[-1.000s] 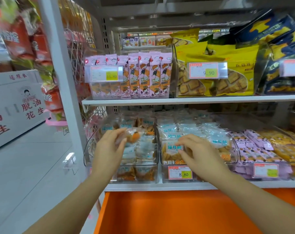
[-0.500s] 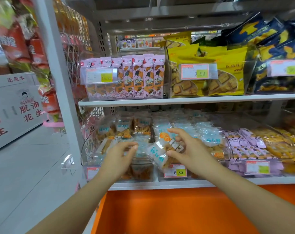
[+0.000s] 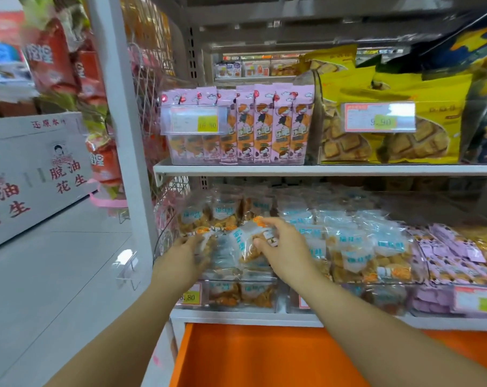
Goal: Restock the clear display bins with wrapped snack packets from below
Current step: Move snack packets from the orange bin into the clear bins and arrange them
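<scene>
Now right hand (image 3: 285, 248) fingers pinch a crinkly clear packet (image 3: 243, 243); left hand (image 3: 180, 259) touches glossy packets (image 3: 225, 256), grip unclear

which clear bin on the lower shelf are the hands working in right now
The leftmost clear bin, beside the white upright: the right hand pinches a wrapped snack packet over it and the left hand rests on its packets.

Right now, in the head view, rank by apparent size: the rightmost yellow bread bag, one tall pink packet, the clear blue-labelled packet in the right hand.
Largest: rightmost yellow bread bag.
Then, alike: tall pink packet and clear blue-labelled packet; the clear one is nearer, so unranked.
</scene>
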`<state>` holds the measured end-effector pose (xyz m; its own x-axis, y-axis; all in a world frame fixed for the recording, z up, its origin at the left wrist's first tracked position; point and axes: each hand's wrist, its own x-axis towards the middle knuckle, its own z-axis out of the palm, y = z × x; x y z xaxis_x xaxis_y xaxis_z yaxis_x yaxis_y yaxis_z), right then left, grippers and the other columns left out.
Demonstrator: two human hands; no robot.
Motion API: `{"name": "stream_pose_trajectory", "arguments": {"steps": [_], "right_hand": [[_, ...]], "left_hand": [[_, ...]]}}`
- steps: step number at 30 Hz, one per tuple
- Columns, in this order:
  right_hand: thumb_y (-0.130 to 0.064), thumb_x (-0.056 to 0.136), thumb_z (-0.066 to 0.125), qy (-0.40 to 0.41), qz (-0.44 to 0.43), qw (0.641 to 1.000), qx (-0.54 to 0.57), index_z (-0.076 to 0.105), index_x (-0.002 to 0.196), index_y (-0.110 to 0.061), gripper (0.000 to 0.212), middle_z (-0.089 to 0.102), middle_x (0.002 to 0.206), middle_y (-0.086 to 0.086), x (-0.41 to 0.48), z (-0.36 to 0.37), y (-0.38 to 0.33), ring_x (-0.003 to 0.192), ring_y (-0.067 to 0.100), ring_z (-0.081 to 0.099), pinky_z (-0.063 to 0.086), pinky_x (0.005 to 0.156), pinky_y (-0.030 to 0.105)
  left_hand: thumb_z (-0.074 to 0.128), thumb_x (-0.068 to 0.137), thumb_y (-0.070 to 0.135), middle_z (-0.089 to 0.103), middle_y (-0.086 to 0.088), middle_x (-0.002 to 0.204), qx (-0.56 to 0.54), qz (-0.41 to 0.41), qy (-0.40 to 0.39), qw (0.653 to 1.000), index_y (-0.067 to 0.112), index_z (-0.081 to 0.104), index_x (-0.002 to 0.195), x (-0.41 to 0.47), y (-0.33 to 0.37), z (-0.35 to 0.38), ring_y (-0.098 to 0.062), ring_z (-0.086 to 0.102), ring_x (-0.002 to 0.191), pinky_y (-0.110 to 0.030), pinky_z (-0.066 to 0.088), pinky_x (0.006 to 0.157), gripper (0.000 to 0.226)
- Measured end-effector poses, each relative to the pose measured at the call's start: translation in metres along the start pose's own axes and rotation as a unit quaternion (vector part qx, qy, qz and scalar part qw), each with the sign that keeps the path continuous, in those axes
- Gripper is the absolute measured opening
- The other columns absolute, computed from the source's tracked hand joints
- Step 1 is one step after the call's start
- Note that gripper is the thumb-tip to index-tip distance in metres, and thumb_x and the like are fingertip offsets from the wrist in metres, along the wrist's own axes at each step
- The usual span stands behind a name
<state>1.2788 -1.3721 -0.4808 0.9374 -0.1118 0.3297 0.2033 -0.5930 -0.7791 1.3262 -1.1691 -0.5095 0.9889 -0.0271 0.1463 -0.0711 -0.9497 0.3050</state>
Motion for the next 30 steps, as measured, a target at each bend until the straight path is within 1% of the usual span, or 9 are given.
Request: {"name": "stream_pose_trajectory", "arguments": {"steps": [4,6,9,13,15,19,24,27,30], "right_hand": [[-0.019,0.087,0.065,0.000,0.044,0.993,0.110,0.037,0.129,-0.040,0.054,0.045,0.120,-0.002,0.005,0.012,0.003,0.107,0.027,0.058,0.052,0.090,0.044],[-0.018,0.087,0.065,0.000,0.056,0.985,0.163,0.038,0.123,-0.046,0.052,0.045,0.116,0.000,0.007,0.014,0.003,0.106,0.027,0.057,0.054,0.087,0.044],[-0.022,0.086,0.068,0.045,0.076,0.969,0.232,0.045,0.105,-0.040,0.035,0.048,0.095,0.000,0.007,0.017,-0.006,0.089,0.023,0.057,0.055,0.081,0.047],[-0.030,0.081,0.073,0.058,0.074,0.975,0.204,0.046,0.100,-0.025,0.033,0.046,0.083,-0.003,0.001,0.029,-0.018,0.072,0.011,0.049,0.044,0.063,0.021],[-0.037,0.078,0.074,0.048,0.066,0.990,0.112,0.048,0.100,-0.020,0.038,0.047,0.094,-0.005,-0.001,0.033,-0.020,0.084,0.008,0.049,0.037,0.064,0.017],[-0.050,0.074,0.073,0.078,-0.001,0.992,-0.098,0.050,0.102,-0.024,0.044,0.038,0.128,-0.007,0.000,0.037,-0.018,0.129,0.014,0.032,0.031,0.094,0.025],[-0.046,0.087,0.060,0.021,-0.132,0.958,-0.254,0.011,0.147,-0.039,0.078,0.038,0.138,-0.003,0.003,0.041,-0.016,0.099,0.017,0.057,0.048,0.075,0.030],[-0.041,0.091,0.057,0.040,-0.106,0.951,-0.287,0.030,0.140,-0.036,0.055,0.039,0.132,0.001,0.026,0.040,-0.012,0.079,0.018,0.056,0.044,0.060,0.028],[-0.031,0.093,0.057,0.057,-0.003,0.961,-0.272,0.040,0.132,-0.018,0.045,0.033,0.132,0.013,0.062,0.035,-0.014,0.085,0.030,0.056,0.044,0.063,0.031]], "left_hand": [[0.047,0.098,0.027,0.059,0.003,0.077,-0.144,0.020,0.160,0.976,0.021,0.054,0.124,-0.011,0.003,-0.009,-0.013,0.054,0.065,-0.024,0.038,0.053,0.028],[0.048,0.098,0.025,0.055,0.010,0.077,-0.270,0.011,0.181,0.946,0.023,0.055,0.114,-0.016,0.006,-0.016,-0.005,0.052,0.067,-0.018,0.036,0.054,0.017],[0.048,0.099,0.029,0.063,0.007,0.088,-0.474,-0.025,0.104,0.874,0.023,0.056,0.094,-0.023,0.012,-0.022,-0.012,0.064,0.082,-0.023,0.049,0.062,0.011],[0.053,0.096,0.028,0.068,-0.006,0.111,-0.697,-0.056,-0.066,0.712,0.017,0.058,0.118,-0.030,0.017,-0.018,-0.024,0.069,0.097,-0.035,0.059,0.071,0.026],[0.057,0.093,0.027,0.067,-0.002,0.115,-0.695,-0.043,-0.062,0.715,0.019,0.057,0.121,-0.029,0.016,-0.016,-0.020,0.067,0.101,-0.034,0.059,0.073,0.029],[0.059,0.093,0.023,0.065,-0.006,0.115,-0.674,-0.043,-0.036,0.737,0.020,0.058,0.114,-0.022,0.009,-0.017,-0.022,0.067,0.100,-0.035,0.059,0.075,0.021],[0.059,0.093,0.023,0.065,-0.008,0.112,-0.650,-0.046,-0.026,0.758,0.017,0.058,0.118,-0.016,0.005,-0.017,-0.023,0.067,0.098,-0.036,0.059,0.076,0.025],[0.056,0.095,0.020,0.064,-0.004,0.101,-0.659,-0.075,0.014,0.748,0.015,0.059,0.108,-0.009,-0.001,-0.019,-0.018,0.066,0.087,-0.036,0.059,0.075,0.014],[0.055,0.096,0.018,0.065,-0.002,0.094,-0.678,-0.085,0.045,0.729,0.020,0.058,0.094,-0.003,-0.008,-0.025,-0.013,0.064,0.075,-0.031,0.057,0.068,0.005]]}}
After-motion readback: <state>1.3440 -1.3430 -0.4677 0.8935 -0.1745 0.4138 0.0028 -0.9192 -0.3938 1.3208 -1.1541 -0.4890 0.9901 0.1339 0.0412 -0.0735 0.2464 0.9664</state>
